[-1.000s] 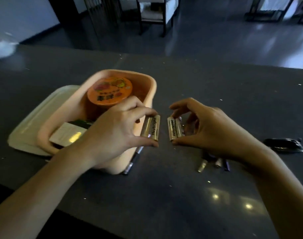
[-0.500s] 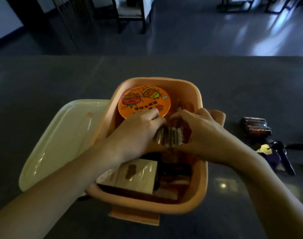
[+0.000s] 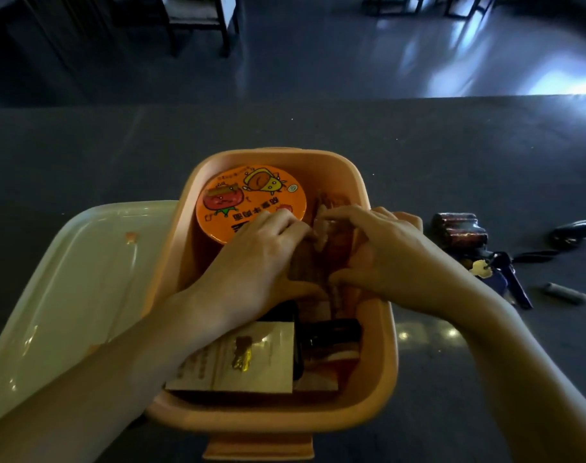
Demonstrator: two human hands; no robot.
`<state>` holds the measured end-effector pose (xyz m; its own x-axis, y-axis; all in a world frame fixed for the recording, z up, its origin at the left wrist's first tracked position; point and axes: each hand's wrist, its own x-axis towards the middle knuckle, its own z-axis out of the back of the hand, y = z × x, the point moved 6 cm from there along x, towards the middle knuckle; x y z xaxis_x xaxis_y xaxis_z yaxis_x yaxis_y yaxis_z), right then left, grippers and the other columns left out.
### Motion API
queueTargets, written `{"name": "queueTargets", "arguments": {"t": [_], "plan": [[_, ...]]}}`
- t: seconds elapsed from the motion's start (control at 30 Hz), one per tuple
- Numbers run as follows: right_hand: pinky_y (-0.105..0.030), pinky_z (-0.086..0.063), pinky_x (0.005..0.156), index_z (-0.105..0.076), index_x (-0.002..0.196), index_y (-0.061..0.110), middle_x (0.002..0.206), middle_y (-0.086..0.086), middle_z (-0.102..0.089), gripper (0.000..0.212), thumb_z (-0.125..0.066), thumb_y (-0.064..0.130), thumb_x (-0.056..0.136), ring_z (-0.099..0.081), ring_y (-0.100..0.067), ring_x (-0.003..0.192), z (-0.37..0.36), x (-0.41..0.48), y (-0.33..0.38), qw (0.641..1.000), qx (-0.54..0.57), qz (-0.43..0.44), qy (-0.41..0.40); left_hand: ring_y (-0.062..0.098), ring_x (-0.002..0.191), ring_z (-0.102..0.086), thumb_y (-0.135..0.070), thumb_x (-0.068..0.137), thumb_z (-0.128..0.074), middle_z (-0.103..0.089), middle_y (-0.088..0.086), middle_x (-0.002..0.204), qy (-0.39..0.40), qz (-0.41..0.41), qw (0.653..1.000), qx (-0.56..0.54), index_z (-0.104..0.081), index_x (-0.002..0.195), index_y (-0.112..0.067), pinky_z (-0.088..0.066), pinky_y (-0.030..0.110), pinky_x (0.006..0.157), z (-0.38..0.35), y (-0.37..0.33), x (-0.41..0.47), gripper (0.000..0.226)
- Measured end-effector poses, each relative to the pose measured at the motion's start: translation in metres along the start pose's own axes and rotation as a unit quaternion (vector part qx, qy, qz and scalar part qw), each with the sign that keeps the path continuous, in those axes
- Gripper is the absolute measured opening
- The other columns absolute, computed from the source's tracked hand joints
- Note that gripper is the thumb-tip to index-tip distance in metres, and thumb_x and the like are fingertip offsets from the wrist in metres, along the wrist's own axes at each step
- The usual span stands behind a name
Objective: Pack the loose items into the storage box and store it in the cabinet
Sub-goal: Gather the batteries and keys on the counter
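Observation:
The orange storage box [image 3: 381,329] stands open on the dark table, its pale lid [image 3: 67,279] lying to its left. Inside are a round orange cup [image 3: 248,195] with cartoon print, a beige card packet [image 3: 244,359] and a dark item [image 3: 331,332]. My left hand [image 3: 258,262] and my right hand [image 3: 391,255] are both lowered into the box's right half, fingers and thumbs curled facing each other round the batteries. The batteries between them are blurred and mostly hidden.
To the right of the box on the table lie a dark pack of batteries [image 3: 458,228], a bunch of keys [image 3: 498,272], one loose battery [image 3: 567,293] and a black object [image 3: 575,230]. Chair legs stand on the floor beyond the table.
Both hands carried the batteries from the table beside the box to over it, then sank deeper inside. The view shifted to look straight down into the box.

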<state>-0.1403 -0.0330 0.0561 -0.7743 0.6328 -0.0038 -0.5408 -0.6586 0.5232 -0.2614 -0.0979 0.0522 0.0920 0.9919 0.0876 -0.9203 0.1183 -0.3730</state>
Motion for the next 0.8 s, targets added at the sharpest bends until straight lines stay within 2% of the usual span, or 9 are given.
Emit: {"name": "queueTargets", "arguments": {"t": [0.07,0.17,0.3,0.37,0.43,0.47,0.6,0.73,0.8], "plan": [[-0.039,-0.03,0.099,-0.037,0.123,0.045,0.09,0.039,-0.038,0.06,-0.063,0.047,0.069,-0.036,0.012,0.092,0.013,-0.009,-0.003,0.999,0.029,0.004,-0.032,0.009,0.103,-0.041,-0.05,0.069,-0.065,-0.049,-0.008,0.109,-0.011,0.002,1.0,-0.014,-0.053,0.117,-0.025,-0.038,0.024,0.086,0.004,-0.003,0.0,0.055],[-0.04,-0.034,0.101,-0.042,0.123,0.042,0.095,0.037,-0.044,0.058,-0.069,0.041,0.072,-0.043,0.004,0.104,0.04,-0.025,-0.03,0.995,0.042,-0.027,-0.092,0.0,0.1,-0.041,-0.057,0.071,-0.057,-0.046,-0.017,0.105,-0.035,0.009,0.998,-0.042,-0.053,0.114,-0.03,-0.034,0.014,0.082,0.015,-0.016,0.0,0.051],[-0.044,-0.038,0.1,-0.05,0.117,0.039,0.103,0.022,-0.055,0.051,-0.073,0.033,0.073,-0.055,-0.006,0.101,0.062,-0.05,-0.093,0.988,0.046,-0.103,-0.101,-0.005,0.099,-0.044,-0.067,0.07,-0.052,-0.048,-0.023,0.103,-0.047,-0.033,0.995,-0.078,-0.053,0.11,-0.038,-0.03,0.005,0.086,0.019,-0.066,0.004,0.05],[-0.036,-0.045,0.089,-0.052,0.109,0.042,0.099,0.019,-0.058,0.044,-0.074,0.031,0.073,-0.056,-0.008,0.095,0.07,-0.063,-0.125,0.986,0.043,-0.129,-0.092,-0.003,0.098,-0.044,-0.065,0.07,-0.053,-0.051,-0.018,0.105,-0.046,-0.062,0.994,-0.075,-0.054,0.112,-0.034,-0.032,0.008,0.087,0.01,-0.102,0.012,0.052],[-0.028,-0.043,0.079,-0.051,0.101,0.045,0.091,0.021,-0.057,0.039,-0.073,0.03,0.072,-0.057,-0.012,0.094,0.077,-0.077,-0.152,0.986,0.036,-0.14,-0.089,0.0,0.097,-0.046,-0.058,0.071,-0.055,-0.054,-0.011,0.107,-0.049,-0.079,0.994,-0.065,-0.056,0.114,-0.027,-0.037,0.014,0.085,-0.005,-0.134,0.021,0.053],[-0.029,-0.042,0.08,-0.053,0.101,0.043,0.09,0.019,-0.057,0.038,-0.073,0.03,0.072,-0.057,-0.014,0.094,0.08,-0.083,-0.164,0.986,0.029,-0.14,-0.085,0.003,0.097,-0.047,-0.055,0.071,-0.056,-0.055,-0.009,0.107,-0.054,-0.078,0.994,-0.059,-0.057,0.115,-0.024,-0.039,0.016,0.084,-0.013,-0.147,0.026,0.054],[-0.046,-0.041,0.094,-0.058,0.111,0.029,0.107,0.005,-0.063,0.045,-0.075,0.031,0.07,-0.057,-0.018,0.103,0.073,-0.105,-0.208,0.992,0.022,-0.118,-0.023,0.002,0.098,-0.047,-0.054,0.071,-0.054,-0.051,-0.012,0.108,-0.073,-0.012,0.995,-0.066,-0.055,0.117,-0.026,-0.04,0.014,0.079,-0.058,-0.175,0.041,0.054],[-0.045,-0.039,0.094,-0.058,0.114,0.027,0.111,0.003,-0.06,0.045,-0.074,0.027,0.072,-0.054,-0.016,0.106,0.071,-0.123,-0.252,0.993,-0.003,-0.118,0.017,-0.001,0.107,-0.042,-0.047,0.075,-0.06,-0.047,-0.014,0.115,-0.057,0.062,0.992,-0.092,-0.051,0.121,-0.027,-0.033,0.006,0.086,-0.117,-0.18,0.051,0.052],[-0.044,-0.037,0.097,-0.054,0.121,0.026,0.118,0.002,-0.055,0.05,-0.073,0.027,0.075,-0.05,-0.018,0.111,0.071,-0.13,-0.272,0.991,-0.02,-0.128,0.031,0.002,0.113,-0.04,-0.041,0.077,-0.064,-0.045,-0.011,0.121,-0.035,0.081,0.992,-0.093,-0.048,0.125,-0.025,-0.032,0.011,0.093,-0.146,-0.181,0.056,0.052]]}}
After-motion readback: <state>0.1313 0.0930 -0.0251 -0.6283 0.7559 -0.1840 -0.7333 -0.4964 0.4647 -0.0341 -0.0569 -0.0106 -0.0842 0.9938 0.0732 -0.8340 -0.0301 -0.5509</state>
